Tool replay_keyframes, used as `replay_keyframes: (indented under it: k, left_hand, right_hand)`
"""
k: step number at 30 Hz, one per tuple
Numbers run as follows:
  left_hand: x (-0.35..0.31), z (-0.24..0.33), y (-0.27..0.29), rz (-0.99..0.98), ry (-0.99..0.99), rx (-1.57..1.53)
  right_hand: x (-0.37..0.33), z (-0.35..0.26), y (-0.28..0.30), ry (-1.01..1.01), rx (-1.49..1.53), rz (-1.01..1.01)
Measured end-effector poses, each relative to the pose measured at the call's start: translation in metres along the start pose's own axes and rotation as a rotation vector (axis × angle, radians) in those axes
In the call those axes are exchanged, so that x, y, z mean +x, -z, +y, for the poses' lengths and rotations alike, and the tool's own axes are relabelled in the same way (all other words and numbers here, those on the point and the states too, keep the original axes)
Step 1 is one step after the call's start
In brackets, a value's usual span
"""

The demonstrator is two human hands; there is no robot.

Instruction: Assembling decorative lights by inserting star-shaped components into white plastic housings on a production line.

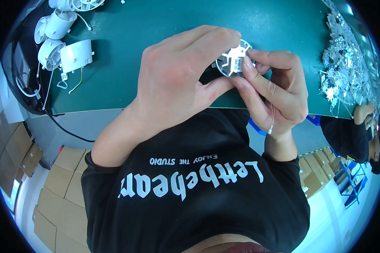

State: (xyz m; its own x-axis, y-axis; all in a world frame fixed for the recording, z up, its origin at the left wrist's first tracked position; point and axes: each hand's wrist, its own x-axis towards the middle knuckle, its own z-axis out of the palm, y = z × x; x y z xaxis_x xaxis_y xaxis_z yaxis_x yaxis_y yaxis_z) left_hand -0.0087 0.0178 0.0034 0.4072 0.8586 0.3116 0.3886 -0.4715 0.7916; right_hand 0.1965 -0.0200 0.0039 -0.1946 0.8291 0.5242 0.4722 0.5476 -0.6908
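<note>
White round fan part (234, 62), one, is pinched by both left hand (177, 80) and right hand (274, 95).

Both bare forearms are raised from the lower edge, the left hand (177, 80) being curled knuckles-up with thumb extended, while the right hand (274, 95) is pinched, fingertips (248, 64) pressed together.

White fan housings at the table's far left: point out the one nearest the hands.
The cup-shaped white housing lying on its side, rightmost of the cluster and closest to the left hand. The other white housings lie farther left and toward the table's back edge.
</note>
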Motion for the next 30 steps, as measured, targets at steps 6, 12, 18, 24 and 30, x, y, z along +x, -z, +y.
replay_keyframes:
  k: [6,12,18,24,30]
  left_hand:
    - [-0.003,-0.001,-0.002,0.011,-0.016,-0.004]
    - [-0.005,-0.003,-0.002,0.023,-0.056,0.014]
    - [-0.001,-0.006,-0.003,0.028,-0.063,0.028]
    - [0.011,0.001,-0.005,0.058,-0.41,-0.052]
    - [0.008,0.016,0.007,0.006,0.269,-0.805]
  right_hand:
    - [0.003,-0.008,0.012,-0.087,-0.008,-0.136]
    - [-0.011,0.003,0.033,-0.197,-0.102,-0.078]
    - [-0.012,-0.005,0.038,-0.241,-0.321,-0.222]
    - [0.01,-0.012,0.046,-0.536,0.346,-0.088]
    - [0.024,-0.008,0.042,-0.662,0.78,-0.151]
